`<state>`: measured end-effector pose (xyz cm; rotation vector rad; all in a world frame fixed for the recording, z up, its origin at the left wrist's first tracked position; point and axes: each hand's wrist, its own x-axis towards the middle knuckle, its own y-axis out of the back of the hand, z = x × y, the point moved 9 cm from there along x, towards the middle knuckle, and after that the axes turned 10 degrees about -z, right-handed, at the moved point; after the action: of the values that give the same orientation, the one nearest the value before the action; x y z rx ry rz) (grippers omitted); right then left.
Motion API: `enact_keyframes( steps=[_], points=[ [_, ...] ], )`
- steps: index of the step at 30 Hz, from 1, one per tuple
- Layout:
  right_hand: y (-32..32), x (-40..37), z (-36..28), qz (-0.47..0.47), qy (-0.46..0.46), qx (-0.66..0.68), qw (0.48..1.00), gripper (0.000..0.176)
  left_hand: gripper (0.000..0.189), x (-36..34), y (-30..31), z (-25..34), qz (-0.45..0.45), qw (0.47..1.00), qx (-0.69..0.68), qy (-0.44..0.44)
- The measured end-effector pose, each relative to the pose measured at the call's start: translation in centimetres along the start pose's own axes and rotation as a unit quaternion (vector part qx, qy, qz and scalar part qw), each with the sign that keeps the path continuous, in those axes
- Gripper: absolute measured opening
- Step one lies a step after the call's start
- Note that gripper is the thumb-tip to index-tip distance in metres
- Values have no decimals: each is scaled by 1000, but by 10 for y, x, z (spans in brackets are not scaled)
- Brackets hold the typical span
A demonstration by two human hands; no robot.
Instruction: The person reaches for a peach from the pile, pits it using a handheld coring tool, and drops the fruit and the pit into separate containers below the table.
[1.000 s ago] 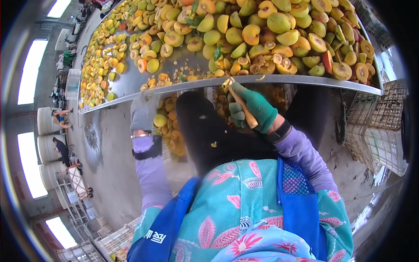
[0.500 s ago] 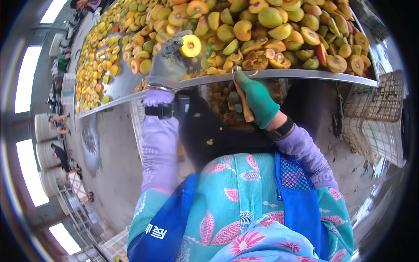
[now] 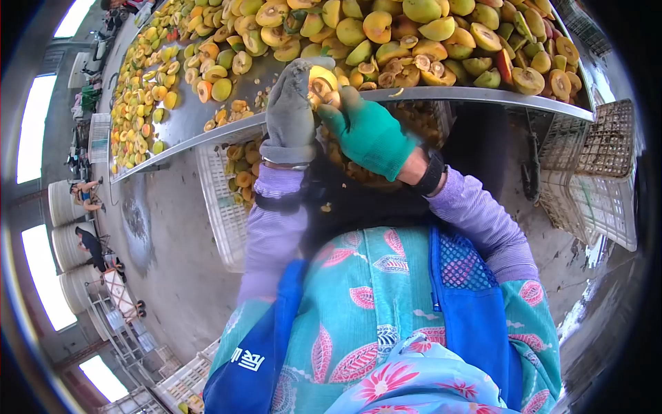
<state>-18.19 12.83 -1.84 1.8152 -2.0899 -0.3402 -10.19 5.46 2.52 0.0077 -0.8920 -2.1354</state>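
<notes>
My left hand (image 3: 288, 103), in a grey glove, is closed around a cut yellow peach half (image 3: 322, 81) just over the table's near edge. My right hand (image 3: 376, 138), in a green glove, presses its fingertips against the fruit from the right. A pitting tool with a wooden handle and a metal loop showed in this hand a moment earlier; the fingers are still curled, and the tool is now mostly hidden. Beyond both hands lie heaped peach halves (image 3: 420, 52), several with their cut faces up.
The metal table (image 3: 476, 95) has a raised rim. Beneath it, a white crate (image 3: 222, 207) holds fruit pieces. More plastic crates (image 3: 586, 186) are stacked at right. People (image 3: 91, 248) and large pale tubs (image 3: 69, 248) are at far left.
My left hand has brought the peach half nearer and to the right. My right hand has moved up and left from the table rim to meet it.
</notes>
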Motion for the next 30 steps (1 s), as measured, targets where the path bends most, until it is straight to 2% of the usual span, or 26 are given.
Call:
enact_keyframes(
  steps=[3,4,6,7,9,10,12,13,14,17,18,20,21,22,24,26,27,29,30],
  points=[
    [-4,-1,3,10,-2,45,999,37,20,-3,-6,-21,62,957,-278,55],
    [-6,-1,5,15,0,71,997,37,21,-5,-4,-19,87,965,-242,54],
    [-11,-2,9,28,10,36,999,37,22,-8,1,-11,132,975,-169,49],
    [-10,-2,10,35,16,17,999,37,23,-3,-3,-3,94,989,-112,13],
    [-10,-3,15,-26,-18,28,999,38,25,3,-5,9,14,998,5,-58],
    [-12,-6,17,-58,-36,34,997,38,25,7,-16,23,-99,977,151,-118],
    [-17,-6,17,-42,-56,247,967,39,24,2,-8,19,-2,995,-16,-99],
    [-17,-6,14,-31,-58,350,934,39,23,2,-7,18,46,990,-95,-94],
    [-19,-15,4,-75,-121,423,895,40,26,-5,-8,15,88,978,-175,-69],
    [-37,-23,13,-151,-174,403,886,40,25,-2,-18,-35,-4,969,-246,32],
    [-39,-21,15,-165,-151,355,908,41,26,0,-24,-10,-112,958,-249,91],
    [-41,-26,6,-196,-145,459,855,42,28,9,-11,4,-91,994,0,-58],
    [-40,-25,-2,-208,-137,507,825,42,29,8,-8,-2,-40,996,-66,-46],
    [-44,-26,-8,-223,-145,576,773,41,30,6,-5,-8,13,990,-132,-40],
    [-56,-32,-20,-249,-163,704,645,39,32,-1,-6,7,19,975,-222,-25],
    [-55,-34,-2,-246,-182,564,767,39,41,0,-18,-5,-27,960,-267,76],
    [-54,-36,5,-247,-191,482,818,39,42,-4,-26,-9,-71,949,-290,98],
    [-64,-39,-17,-305,-163,648,679,36,45,-4,-37,-11,-162,922,-329,129],
    [-65,-42,-30,-328,-145,720,595,35,44,-2,-38,-7,-162,890,-420,77]
  ],
)
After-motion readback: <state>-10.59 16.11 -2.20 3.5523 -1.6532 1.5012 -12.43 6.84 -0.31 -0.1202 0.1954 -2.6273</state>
